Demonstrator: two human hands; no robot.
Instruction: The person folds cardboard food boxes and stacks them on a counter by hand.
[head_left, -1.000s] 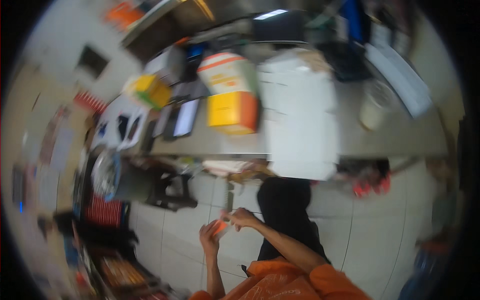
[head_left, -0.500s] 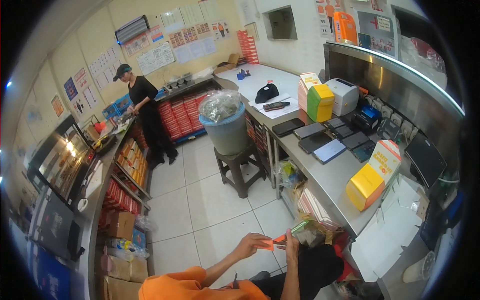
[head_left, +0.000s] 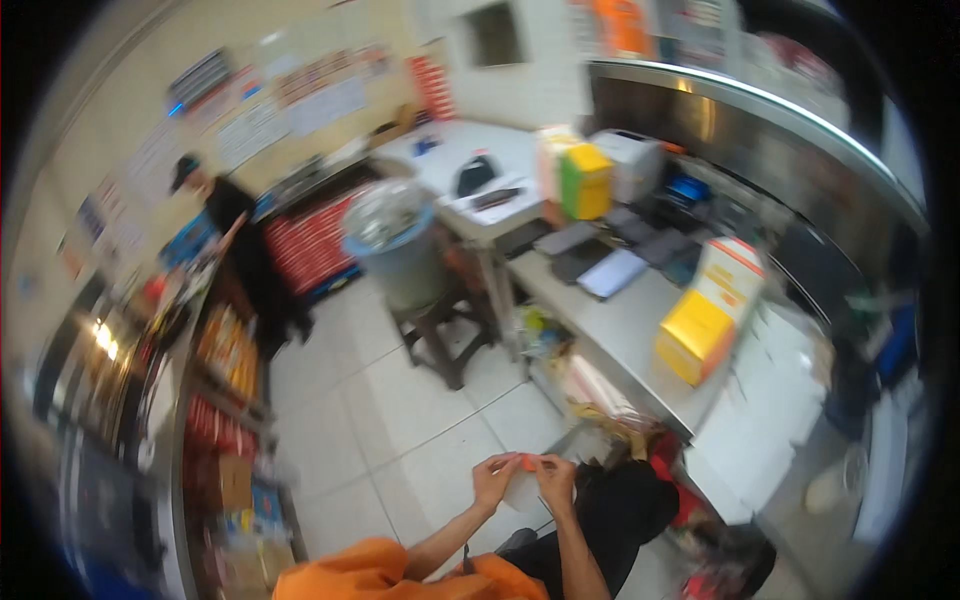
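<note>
Low in the middle of the view, my left hand [head_left: 494,478] and my right hand [head_left: 554,480] are close together in front of my lap. Between their fingertips they pinch a small flat orange piece [head_left: 528,462] that looks like paper or card. Most of it is covered by my fingers, and blur hides its details. Both forearms come up from the lower edge, past my orange top. Below and right of the hands is my dark-trousered leg [head_left: 625,510].
On the right, a steel counter [head_left: 590,318] bears several phones, yellow boxes [head_left: 697,340] and white cardboard [head_left: 755,430]. A bucket [head_left: 395,262] stands on a dark stool [head_left: 440,335]. At the left counter stands a person [head_left: 240,235] in black. Shelves there hold stacked boxes [head_left: 225,345].
The view has swung, so the room appears shifted left and blurred. My hands have drawn closer together, and less of the orange piece shows between them.
</note>
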